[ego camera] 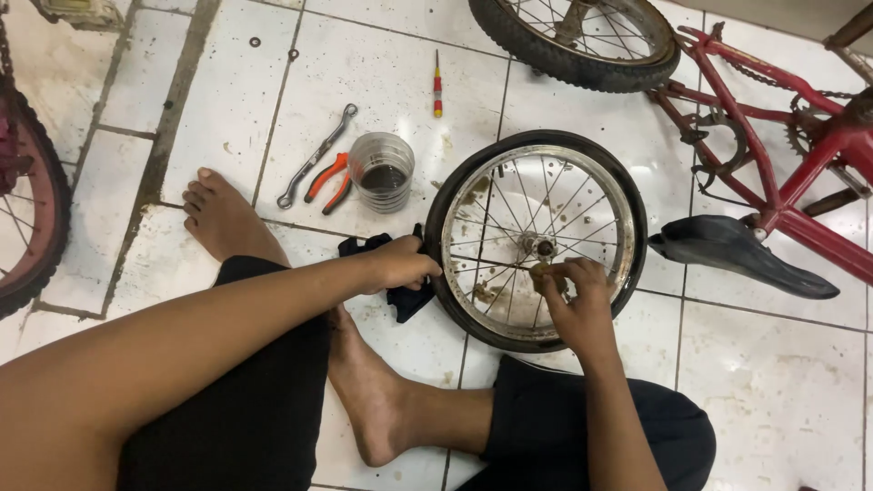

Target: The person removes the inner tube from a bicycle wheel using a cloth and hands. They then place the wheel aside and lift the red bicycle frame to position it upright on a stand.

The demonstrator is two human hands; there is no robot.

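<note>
A small bicycle wheel (536, 155) with a black tyre and a silver spoked rim lies flat on the white tiled floor in front of me. My left hand (400, 265) grips the tyre's left edge, next to a black cloth (405, 300). My right hand (573, 286) reaches in over the spokes, its fingers pinched around something small just below the hub (539, 246). What the fingers pinch is too small to make out. I sit on the floor with bare feet (223, 218) and black shorts.
A ring spanner (316, 155), orange-handled pliers (329, 180), a metal can (382, 171) of dark liquid and a small screwdriver (437, 86) lie beyond the wheel. An upturned red bicycle frame (773, 155) with black saddle (737, 250) is right. Another wheel (27, 209) stands far left.
</note>
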